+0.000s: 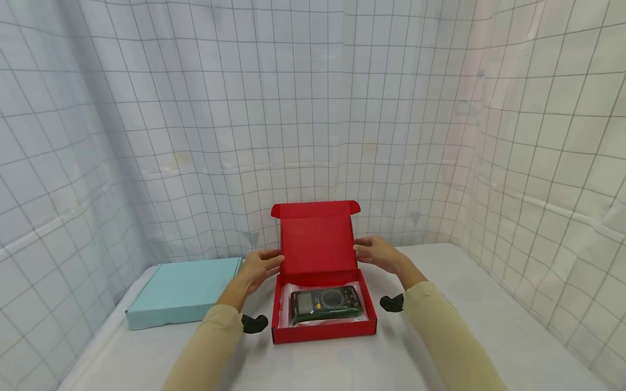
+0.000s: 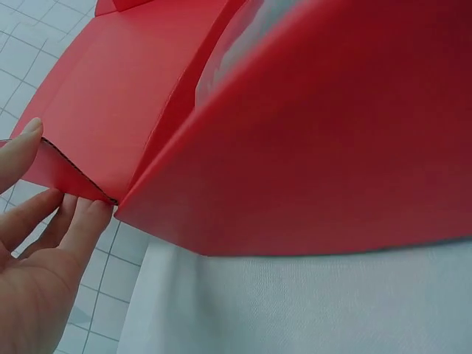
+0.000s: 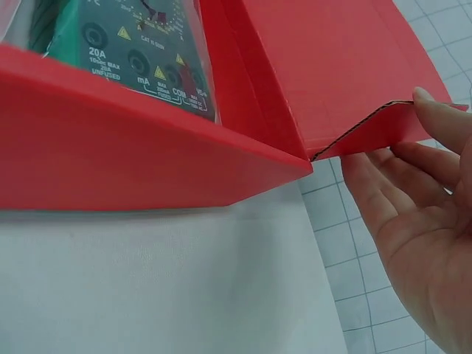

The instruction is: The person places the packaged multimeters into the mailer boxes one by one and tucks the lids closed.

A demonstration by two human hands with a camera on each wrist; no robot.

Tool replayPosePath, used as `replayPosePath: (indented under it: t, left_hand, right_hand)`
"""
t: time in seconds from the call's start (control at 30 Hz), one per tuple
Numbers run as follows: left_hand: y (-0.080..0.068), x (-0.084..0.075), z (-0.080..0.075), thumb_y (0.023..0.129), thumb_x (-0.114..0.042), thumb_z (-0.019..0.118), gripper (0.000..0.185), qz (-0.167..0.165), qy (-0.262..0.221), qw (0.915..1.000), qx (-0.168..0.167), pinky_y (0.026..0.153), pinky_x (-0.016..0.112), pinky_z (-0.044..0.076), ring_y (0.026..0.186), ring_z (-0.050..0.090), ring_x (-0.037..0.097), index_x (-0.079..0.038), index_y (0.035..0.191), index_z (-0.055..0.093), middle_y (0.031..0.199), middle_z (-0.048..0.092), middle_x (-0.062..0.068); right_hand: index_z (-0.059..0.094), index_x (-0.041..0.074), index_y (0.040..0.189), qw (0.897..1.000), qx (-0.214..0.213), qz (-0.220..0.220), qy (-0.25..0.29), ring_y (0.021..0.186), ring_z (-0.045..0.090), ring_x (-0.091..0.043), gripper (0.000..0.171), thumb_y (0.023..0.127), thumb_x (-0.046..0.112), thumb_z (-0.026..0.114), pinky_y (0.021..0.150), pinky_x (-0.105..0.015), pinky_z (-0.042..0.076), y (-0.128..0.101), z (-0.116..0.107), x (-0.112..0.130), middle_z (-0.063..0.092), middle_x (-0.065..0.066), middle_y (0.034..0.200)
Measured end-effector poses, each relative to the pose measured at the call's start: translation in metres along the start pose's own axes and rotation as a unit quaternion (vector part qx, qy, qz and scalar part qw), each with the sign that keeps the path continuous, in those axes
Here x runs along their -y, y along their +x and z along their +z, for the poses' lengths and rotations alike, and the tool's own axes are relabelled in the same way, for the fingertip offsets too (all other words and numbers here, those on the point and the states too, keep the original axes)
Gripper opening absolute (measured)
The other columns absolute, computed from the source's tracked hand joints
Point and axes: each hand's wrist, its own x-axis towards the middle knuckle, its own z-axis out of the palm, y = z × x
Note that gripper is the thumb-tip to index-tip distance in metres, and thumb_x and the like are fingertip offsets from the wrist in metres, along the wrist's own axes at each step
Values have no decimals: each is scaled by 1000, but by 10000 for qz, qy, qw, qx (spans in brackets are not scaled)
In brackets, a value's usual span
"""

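Observation:
A red cardboard box (image 1: pixel 324 330) stands on the table with its lid (image 1: pixel 318 244) raised at the back. Inside, in clear plastic wrap, lies a digital multimeter (image 1: pixel 325 304) with a grey screen and a round dial. My left hand (image 1: pixel 259 269) holds the lid's left edge, thumb on one side and fingers (image 2: pixel 70 221) behind the side flap. At the opposite edge, my right hand (image 1: pixel 381 254) pinches the right side flap (image 3: pixel 369 133) in the same way. The multimeter's input sockets (image 3: pixel 138 63) show in the right wrist view.
A closed light-blue box (image 1: pixel 186 290) lies on the white tabletop (image 1: pixel 464 320), left of the red box. A white curtain with a grid pattern (image 1: pixel 313 108) hangs behind the table and along both sides.

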Motion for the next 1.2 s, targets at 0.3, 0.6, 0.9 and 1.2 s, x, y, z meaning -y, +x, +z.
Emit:
replayPosePath:
  t: [0.3,0.6,0.9,1.2]
  left_hand:
    - [1,0,-5,103,-9,65,53,-39,79,9998,205,103,46,50,129,56,39,6,149,46,145,52,26]
    - [1,-3,-6,101,-9,68,58,7,247,9992,313,103,46,49,131,55,40,6,151,44,146,51,25]
    - [-4,-4,-7,96,-7,73,62,132,503,9976,452,105,49,47,130,54,39,4,150,44,145,51,23]
    - [-10,-6,-13,91,-17,81,67,425,1365,9884,508,105,57,47,129,55,39,0,147,49,141,56,19]
  right_hand:
    - [36,-14,152,9998,168,-93,20,136,52,-38,54,108,10,56,111,-52,40,-2,-1,-1,48,-28,150]
    - [35,-12,153,9994,212,-213,-178,137,49,-40,56,108,13,57,111,-49,42,-4,-4,-3,45,-28,153]
    - [37,-11,153,9984,206,-267,-452,136,51,-40,58,106,13,61,110,-53,41,-9,-6,-2,48,-27,151]
    - [45,-5,151,9921,385,-494,-1084,132,55,-35,56,103,16,65,109,-57,43,-15,-9,1,58,-19,143]
